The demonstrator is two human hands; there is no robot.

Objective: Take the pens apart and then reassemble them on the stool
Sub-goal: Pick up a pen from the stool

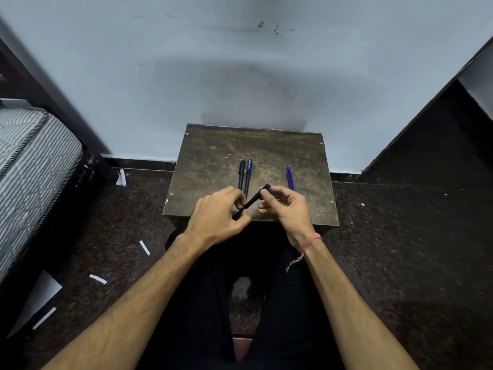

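- left hand [217, 216] grips the lower end of a slim dark plastic pen [252, 201], fingers curled round it, while the right hand [286, 206] pinches its blue-tipped upper end between thumb and fingertips; the pen hangs slanted just above the near edge of the worn brown wooden stool [208, 166].
- two more dark pen barrels [245, 174], one with a blue upper section, lie side by side at the middle of the stool, touching or nearly so.
- thin blue refills [290, 177], apparently two or three though the view is too coarse to count, lie together to the right, well apart from the barrels.
- judged from this, the refills are already out and the work sits mid-task; whether the held pen is coming apart or going back together cannot be told, and reassembly of the rest remains.
- the stool stands against a pale blue wall [240, 62] on dark speckled flooring [400, 249] strewn with white paper scraps [144, 247]; a striped mattress [29, 156] lies at left.
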